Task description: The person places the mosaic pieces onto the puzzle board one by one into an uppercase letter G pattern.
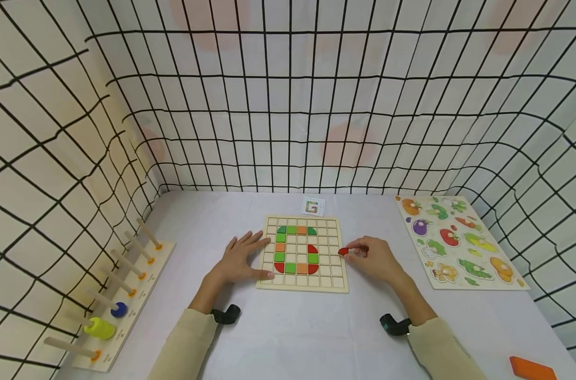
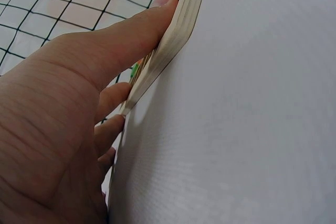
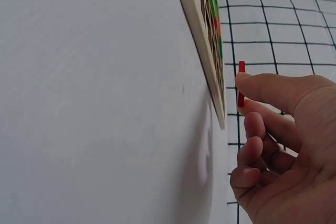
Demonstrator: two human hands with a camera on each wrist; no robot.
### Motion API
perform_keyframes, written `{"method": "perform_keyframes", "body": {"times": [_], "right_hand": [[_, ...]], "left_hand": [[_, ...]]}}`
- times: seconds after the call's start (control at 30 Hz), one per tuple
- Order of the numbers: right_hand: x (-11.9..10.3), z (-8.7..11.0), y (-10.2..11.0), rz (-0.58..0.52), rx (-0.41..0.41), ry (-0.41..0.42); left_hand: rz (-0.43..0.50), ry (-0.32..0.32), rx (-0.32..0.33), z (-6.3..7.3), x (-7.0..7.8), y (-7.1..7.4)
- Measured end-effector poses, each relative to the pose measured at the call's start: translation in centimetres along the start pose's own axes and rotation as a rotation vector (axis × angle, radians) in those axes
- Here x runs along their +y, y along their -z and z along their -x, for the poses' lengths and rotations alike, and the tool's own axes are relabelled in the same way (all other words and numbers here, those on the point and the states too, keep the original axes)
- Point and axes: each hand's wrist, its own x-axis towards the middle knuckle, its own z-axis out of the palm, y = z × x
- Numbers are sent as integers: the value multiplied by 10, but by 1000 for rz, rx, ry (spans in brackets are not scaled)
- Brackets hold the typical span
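Observation:
A wooden grid board [image 1: 332,264] lies flat, with green, orange and red tiles forming a G-like shape in its cells. My left hand [image 1: 240,259] rests at the board's left edge, fingers spread, the thumb over its lower left corner. To the right of the board, my right hand [image 1: 373,259] pinches a small red tile [image 1: 343,251] with a curved side between thumb and index finger. In the right wrist view that red tile [image 3: 242,66] appears edge-on, apart from the board. Behind the board lies a small pattern card [image 1: 313,206] with a similar coloured shape.
At the left stands a wooden peg rack [image 1: 121,327] with yellow-green and blue pieces on some pegs. A vegetable puzzle board [image 1: 440,264] lies at the right. An orange block [image 1: 532,368] sits near the front right. Black-gridded cloth walls [image 1: 288,105] surround the white table [image 1: 302,332].

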Motion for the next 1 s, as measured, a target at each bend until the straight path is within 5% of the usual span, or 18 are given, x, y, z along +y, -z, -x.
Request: {"method": "perform_keyframes", "body": {"times": [1.0], "right_hand": [[-51, -42, -52, -119, -104, 92]], "left_hand": [[-15, 9, -3, -1, 0, 0]]}}
